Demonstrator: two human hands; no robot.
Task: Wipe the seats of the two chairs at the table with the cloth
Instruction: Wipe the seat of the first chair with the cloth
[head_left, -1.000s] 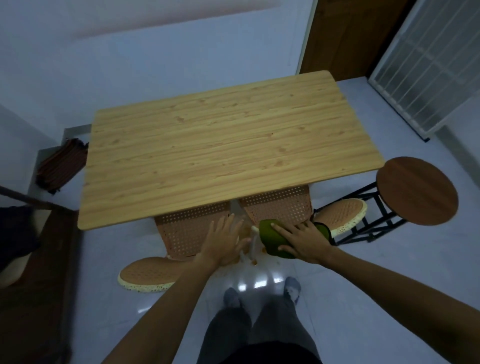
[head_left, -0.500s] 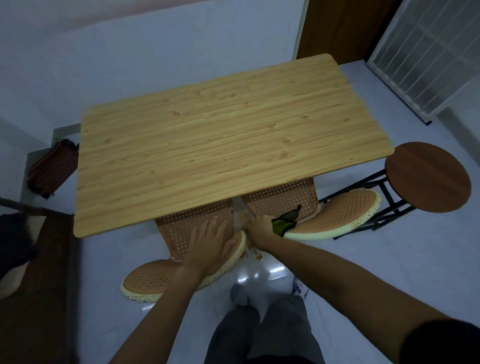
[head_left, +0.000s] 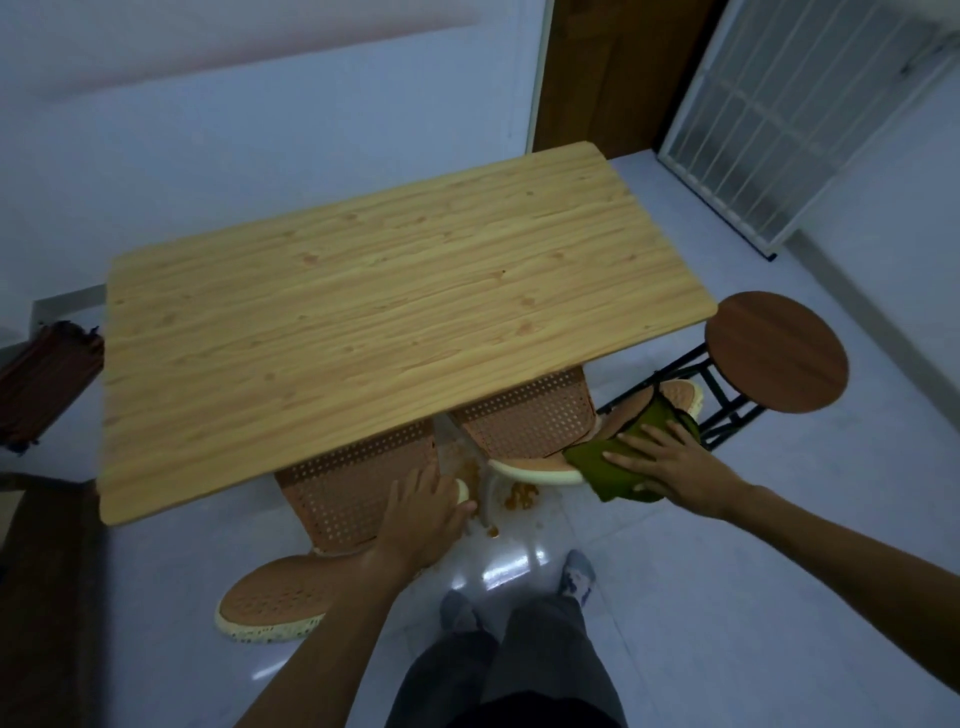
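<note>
The cloth (head_left: 621, 470) is pressed onto the right chair (head_left: 524, 415) by the flat-fingered right hand (head_left: 670, 465); the left chair (head_left: 343, 493) is touched by the left hand (head_left: 421, 514) (grip cannot be told).

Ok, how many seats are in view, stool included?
3: left chair under the left hand, right chair under the cloth, round stool beyond the table's right end. More may hide behind the table.

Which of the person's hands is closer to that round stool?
Right. The right hand presses the cloth on the right chair, just beside the stool; the left hand rests on the left chair, farther off.
</note>
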